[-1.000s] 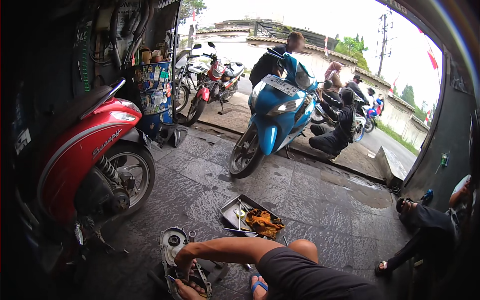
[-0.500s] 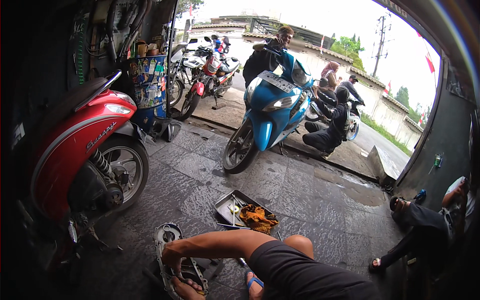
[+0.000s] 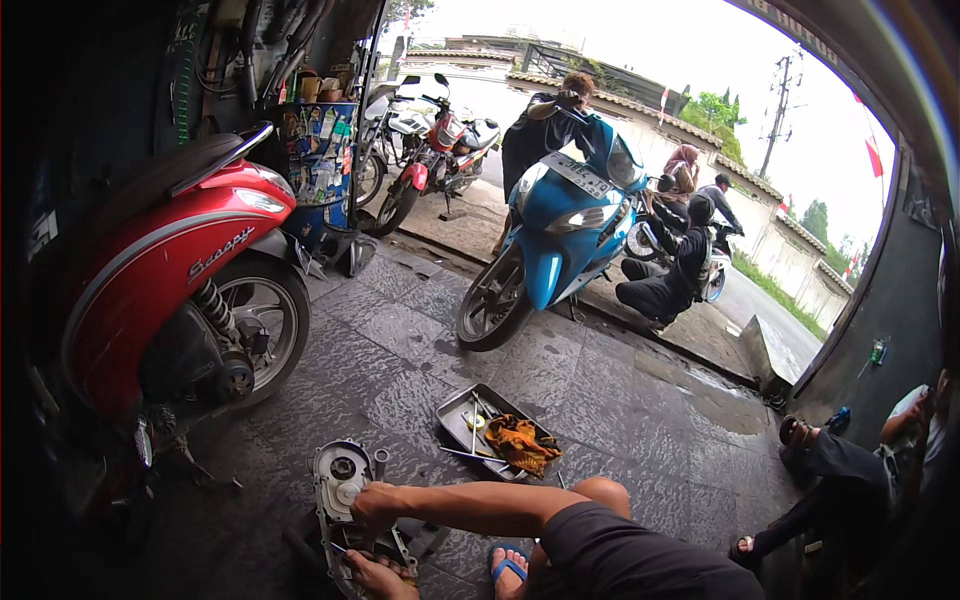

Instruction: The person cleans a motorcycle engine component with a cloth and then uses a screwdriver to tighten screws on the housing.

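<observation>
A silver engine casing (image 3: pixel 336 466) lies at the bottom, with a round pale part in its upper section. My right hand (image 3: pixel 371 505) reaches across to it, fingers curled down inside around something I cannot make out. Below it, my left hand (image 3: pixel 378 574) is closed on a slim tool (image 3: pixel 340 550) at the casing's lower part. A metal tray (image 3: pixel 455 433) just beyond holds rods, a small yellow round item and a stained orange cloth (image 3: pixel 520 445).
A red scooter (image 3: pixel 160 280) stands left, a blue scooter (image 3: pixel 550 260) ahead, with one person (image 3: pixel 525 140) at its handlebar and another (image 3: pixel 680 260) squatting alongside. A seated person (image 3: pixel 835 465) is at the right. Parked motorbikes (image 3: pixel 430 170) and a road lie outside.
My hands stay at the casing with slight movement. The person behind the blue scooter has shifted at the handlebar, and the riders outside have changed position.
</observation>
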Motion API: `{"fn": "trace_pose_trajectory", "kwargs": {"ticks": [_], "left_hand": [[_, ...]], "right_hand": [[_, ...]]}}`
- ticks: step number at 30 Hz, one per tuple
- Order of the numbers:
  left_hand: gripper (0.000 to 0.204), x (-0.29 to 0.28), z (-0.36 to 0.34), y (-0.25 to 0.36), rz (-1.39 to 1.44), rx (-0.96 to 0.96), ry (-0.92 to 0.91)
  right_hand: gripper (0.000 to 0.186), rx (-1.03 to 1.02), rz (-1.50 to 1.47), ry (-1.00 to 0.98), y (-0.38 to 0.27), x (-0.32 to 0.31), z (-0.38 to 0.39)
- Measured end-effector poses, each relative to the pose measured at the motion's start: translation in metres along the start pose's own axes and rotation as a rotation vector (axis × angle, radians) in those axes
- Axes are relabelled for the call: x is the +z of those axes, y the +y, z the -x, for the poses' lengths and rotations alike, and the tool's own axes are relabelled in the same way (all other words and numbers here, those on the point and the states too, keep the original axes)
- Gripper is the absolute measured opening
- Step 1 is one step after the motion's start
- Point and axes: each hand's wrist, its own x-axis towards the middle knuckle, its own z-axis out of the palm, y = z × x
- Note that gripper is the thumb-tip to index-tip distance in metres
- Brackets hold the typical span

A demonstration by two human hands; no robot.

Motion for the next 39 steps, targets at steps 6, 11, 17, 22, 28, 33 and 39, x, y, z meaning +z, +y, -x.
{"fn": "trace_pose_trajectory", "kwargs": {"ticks": [6,11,17,22,28,33,39], "left_hand": [[0.042,-0.013,0.011,0.029,0.250,-0.415,-0.217],[0.040,-0.007,0.027,0.043,0.277,-0.349,-0.181],[0.035,-0.008,0.018,0.029,0.310,-0.345,-0.238],[0.036,-0.021,0.008,0.023,0.310,-0.319,-0.289],[0.038,-0.023,0.005,0.028,0.128,-0.359,-0.244],[0.041,-0.020,0.032,0.060,0.142,-0.473,-0.379],[0.037,-0.023,0.019,0.045,0.146,-0.397,-0.323]], "right_hand": [[0.031,0.382,-0.316,0.008,-0.054,0.031,0.090],[0.022,0.290,-1.110,0.174,-0.075,0.135,0.099],[0.034,0.171,-0.749,0.061,-0.034,0.078,0.098],[0.038,0.122,-0.433,-0.293,-0.003,0.033,0.040],[0.042,-0.086,-0.194,-0.378,0.021,0.031,-0.023],[0.029,-0.098,-0.022,-0.415,0.018,0.009,-0.028],[0.033,-0.191,0.043,-0.242,0.004,-0.004,-0.032]]}}
